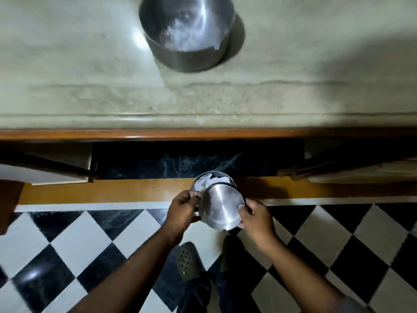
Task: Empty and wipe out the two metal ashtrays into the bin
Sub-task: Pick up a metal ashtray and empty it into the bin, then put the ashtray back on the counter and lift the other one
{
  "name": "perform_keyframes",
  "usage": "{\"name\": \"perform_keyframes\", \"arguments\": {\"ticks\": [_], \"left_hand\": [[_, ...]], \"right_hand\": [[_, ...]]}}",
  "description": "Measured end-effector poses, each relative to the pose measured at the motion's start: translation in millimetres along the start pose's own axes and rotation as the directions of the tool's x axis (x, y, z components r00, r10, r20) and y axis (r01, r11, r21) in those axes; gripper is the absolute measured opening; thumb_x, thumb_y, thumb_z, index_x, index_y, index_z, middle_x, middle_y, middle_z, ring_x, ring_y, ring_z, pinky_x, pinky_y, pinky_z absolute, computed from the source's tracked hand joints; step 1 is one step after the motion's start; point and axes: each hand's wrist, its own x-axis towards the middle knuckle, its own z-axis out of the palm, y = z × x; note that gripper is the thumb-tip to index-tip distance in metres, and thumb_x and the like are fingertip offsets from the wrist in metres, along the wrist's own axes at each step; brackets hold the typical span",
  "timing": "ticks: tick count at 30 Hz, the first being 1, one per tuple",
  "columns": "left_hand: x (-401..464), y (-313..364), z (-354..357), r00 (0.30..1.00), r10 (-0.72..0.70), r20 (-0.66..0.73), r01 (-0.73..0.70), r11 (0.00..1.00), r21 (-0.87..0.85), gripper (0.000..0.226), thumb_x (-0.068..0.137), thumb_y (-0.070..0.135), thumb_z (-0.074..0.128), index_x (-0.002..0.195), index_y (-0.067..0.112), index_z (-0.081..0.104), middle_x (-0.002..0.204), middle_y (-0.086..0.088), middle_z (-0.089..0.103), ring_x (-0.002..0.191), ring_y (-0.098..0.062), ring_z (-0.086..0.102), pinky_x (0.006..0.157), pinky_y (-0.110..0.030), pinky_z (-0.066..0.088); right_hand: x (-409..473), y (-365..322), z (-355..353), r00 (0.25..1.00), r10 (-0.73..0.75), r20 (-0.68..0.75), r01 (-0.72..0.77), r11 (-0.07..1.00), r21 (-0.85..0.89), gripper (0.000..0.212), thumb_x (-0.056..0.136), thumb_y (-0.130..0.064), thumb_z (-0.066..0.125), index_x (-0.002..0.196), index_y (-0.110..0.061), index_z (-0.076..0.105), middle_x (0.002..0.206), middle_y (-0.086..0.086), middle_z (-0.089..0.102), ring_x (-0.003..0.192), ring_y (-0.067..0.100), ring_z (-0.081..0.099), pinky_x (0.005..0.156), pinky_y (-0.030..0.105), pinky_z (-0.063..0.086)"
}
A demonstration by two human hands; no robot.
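Observation: both hands work low at 6 o'clock, over the chequered floor [74, 242]. The left hand [182, 213] is closed on the 9 o'clock edge of a metal ashtray [222, 205], which is turned bottom-up toward the camera. The right hand [256, 220] pinches the 4 o'clock edge together with a white tissue [234, 225] that shows along the lower rim. Directly behind the ashtray, at 12 o'clock from it, the bin [229, 178] stands on the floor, with crumpled white paper visible in its mouth. The second ashtray [187, 35] sits on the pale stone counter [90, 86] at the top of the view, a pale residue in its bowl.

Assessment: the first ashtray appears to be mid-emptying or mid-wipe; the second is untouched.

Risks: the ashtray only partly overlaps the bin's mouth, so loosened ash may fall past the near rim onto the floor or onto the green shoe [187, 260] below. Smooth metal, held by its edges only, may slip if the wipe presses hard. The tissue may shed or drop outside the bin on release. The interior is hidden from the camera, so cleanliness cannot be confirmed.
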Motion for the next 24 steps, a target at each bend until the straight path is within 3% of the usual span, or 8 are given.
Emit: {"name": "perform_keyframes", "arguments": {"ticks": [6, 9, 12, 15, 18, 20, 24], "left_hand": [[-137.1, 62.0, -16.3, 0.999, 0.049, 0.007, -0.049, 0.999, -0.022, 0.018, 0.099, 0.008, 0.052, 0.102, -0.001, 0.067, 0.093, -0.013, 0.071, 0.087, -0.026, 0.067, 0.067, -0.033, 0.061], [-196.2, 90.2, -20.0, 0.992, 0.121, 0.034, -0.119, 0.990, -0.075, 0.018, 0.096, 0.001, 0.050, 0.100, -0.005, 0.067, 0.088, -0.017, 0.066, 0.082, -0.028, 0.064, 0.062, -0.033, 0.058], [-234.8, 120.7, -18.6, 0.977, 0.207, 0.051, -0.201, 0.974, -0.100, 0.019, 0.092, -0.002, 0.051, 0.097, -0.004, 0.070, 0.081, -0.018, 0.066, 0.074, -0.026, 0.062, 0.058, -0.032, 0.053], [-263.1, 160.2, -13.6, 0.953, 0.292, 0.086, -0.281, 0.952, -0.124, 0.014, 0.091, 0.000, 0.056, 0.088, -0.003, 0.070, 0.078, -0.020, 0.063, 0.063, -0.025, 0.063, 0.052, -0.029, 0.056], [-273.7, 201.3, -5.8, 0.935, 0.341, 0.101, -0.326, 0.935, -0.140, 0.009, 0.087, 0.002, 0.060, 0.085, -0.001, 0.068, 0.081, -0.019, 0.066, 0.070, -0.027, 0.067, 0.063, -0.035, 0.060], [-275.5, 225.1, 1.3, 0.914, 0.390, 0.116, -0.374, 0.918, -0.133, 0.008, 0.086, 0.004, 0.060, 0.087, -0.001, 0.066, 0.086, -0.020, 0.062, 0.076, -0.030, 0.063, 0.071, -0.040, 0.055], [-267.6, 269.2, 19.2, 0.900, 0.426, 0.095, -0.412, 0.900, -0.141, 0.018, 0.090, 0.004, 0.056, 0.104, -0.002, 0.065, 0.091, -0.014, 0.065, 0.076, -0.025, 0.063, 0.048, -0.025, 0.055]], "right_hand": [[-88.2, -73.9, -47.0, 0.997, -0.033, -0.070, 0.032, 0.999, -0.026, 0.043, 0.069, -0.044, 0.045, 0.082, -0.006, 0.059, 0.076, 0.023, 0.067, 0.077, 0.040, 0.067, 0.068, 0.061, 0.057], [-135.5, -128.9, -75.6, 0.989, -0.082, -0.121, 0.074, 0.995, -0.068, 0.024, 0.078, -0.024, 0.051, 0.067, -0.004, 0.057, 0.057, 0.013, 0.058, 0.060, 0.029, 0.063, 0.063, 0.058, 0.058], [-166.4, -178.0, -104.2, 0.969, -0.154, -0.193, 0.133, 0.984, -0.117, 0.031, 0.082, -0.009, 0.054, 0.052, -0.006, 0.047, 0.051, 0.009, 0.046, 0.050, 0.025, 0.055, 0.057, 0.053, 0.056], [-187.4, -222.7, -132.5, 0.958, -0.184, -0.219, 0.171, 0.982, -0.079, 0.027, 0.087, -0.008, 0.053, 0.060, -0.008, 0.054, 0.054, 0.010, 0.047, 0.047, 0.021, 0.053, 0.057, 0.053, 0.060], [-190.7, -259.0, -157.9, 0.946, -0.201, -0.254, 0.191, 0.979, -0.065, 0.027, 0.087, -0.009, 0.053, 0.062, -0.001, 0.057, 0.056, 0.010, 0.050, 0.051, 0.023, 0.057, 0.060, 0.048, 0.063], [-190.0, -277.7, -173.2, 0.926, -0.227, -0.301, 0.218, 0.974, -0.064, 0.029, 0.084, -0.007, 0.053, 0.056, -0.006, 0.048, 0.058, 0.009, 0.044, 0.050, 0.024, 0.056, 0.059, 0.050, 0.062], [-171.7, -308.3, -200.5, 0.901, -0.260, -0.347, 0.252, 0.965, -0.070, 0.034, 0.083, -0.005, 0.052, 0.055, -0.013, 0.034, 0.057, 0.004, 0.035, 0.039, 0.017, 0.046, 0.058, 0.047, 0.063]]}}
